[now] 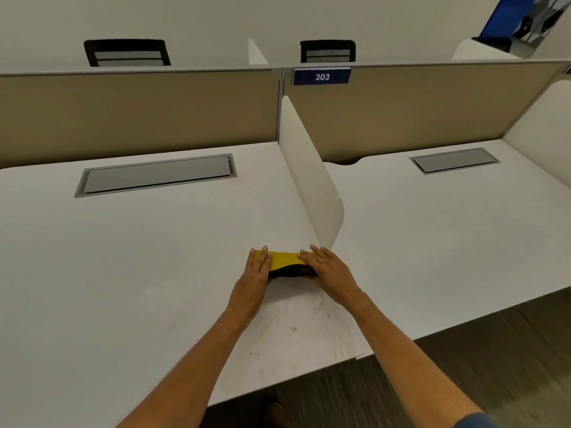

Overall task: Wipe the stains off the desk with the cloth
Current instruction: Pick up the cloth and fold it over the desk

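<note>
Two bare hands press one yellow cloth [284, 258] flat against a white desk [123, 273], beside the front end of a white divider [309, 180]. The left hand [255, 273] lies on the cloth's left end, fingers straight and close together; the right hand [329, 270] covers its right end, fingers straight and slightly spread. Neither hand grips; both rest palm down. A dark edge shows along the cloth's near side. Between the forearms, nearer the desk's front edge, lie stains [293, 329]: reddish spots and yellowish streaks, too many and too faint to count. Two grey cable hatches are visible, one [157, 174] on this desk and one [454, 160] on the neighbouring desk. Behind the tan partition [139, 109] stand two black chair backs [126, 52] [327, 50]. One blue sign [322, 76] reads 303.
</note>
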Available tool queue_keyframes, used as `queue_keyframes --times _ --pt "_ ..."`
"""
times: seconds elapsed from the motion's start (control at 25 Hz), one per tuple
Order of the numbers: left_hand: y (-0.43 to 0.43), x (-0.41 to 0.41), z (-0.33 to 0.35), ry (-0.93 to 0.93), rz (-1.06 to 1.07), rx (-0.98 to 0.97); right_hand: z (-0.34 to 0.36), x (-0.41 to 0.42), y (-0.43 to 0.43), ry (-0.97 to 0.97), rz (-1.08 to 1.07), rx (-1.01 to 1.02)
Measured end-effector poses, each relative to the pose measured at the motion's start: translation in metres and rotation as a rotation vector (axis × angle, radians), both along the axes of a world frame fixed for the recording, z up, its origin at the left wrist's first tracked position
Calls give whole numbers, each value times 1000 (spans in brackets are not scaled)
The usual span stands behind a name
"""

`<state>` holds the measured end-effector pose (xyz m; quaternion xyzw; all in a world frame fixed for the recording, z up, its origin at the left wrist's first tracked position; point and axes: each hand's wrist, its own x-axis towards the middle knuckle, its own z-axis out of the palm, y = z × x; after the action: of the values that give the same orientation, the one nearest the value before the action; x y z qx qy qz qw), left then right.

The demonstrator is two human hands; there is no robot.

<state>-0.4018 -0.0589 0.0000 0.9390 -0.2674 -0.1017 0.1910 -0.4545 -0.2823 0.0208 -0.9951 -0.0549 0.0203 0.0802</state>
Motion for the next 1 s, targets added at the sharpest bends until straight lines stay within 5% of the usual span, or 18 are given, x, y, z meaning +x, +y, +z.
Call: queue_keyframes --times 0.12,0.32,0.6,0.76,1.0 --pt "3 -1 -10 87 5 -38 -16 -3 -2 62 23 9" --pt "31 11 -18 -84 -153 204 -24 -7 -7 165 110 -58" --pt "107 43 -22 -129 163 142 -23 27 4 127 436 -11" --pt "148 49 -30 -100 265 173 -28 55 11 133 652 -165" --pt "173 53 -50 -72 382 222 -42 70 3 85 699 -110"
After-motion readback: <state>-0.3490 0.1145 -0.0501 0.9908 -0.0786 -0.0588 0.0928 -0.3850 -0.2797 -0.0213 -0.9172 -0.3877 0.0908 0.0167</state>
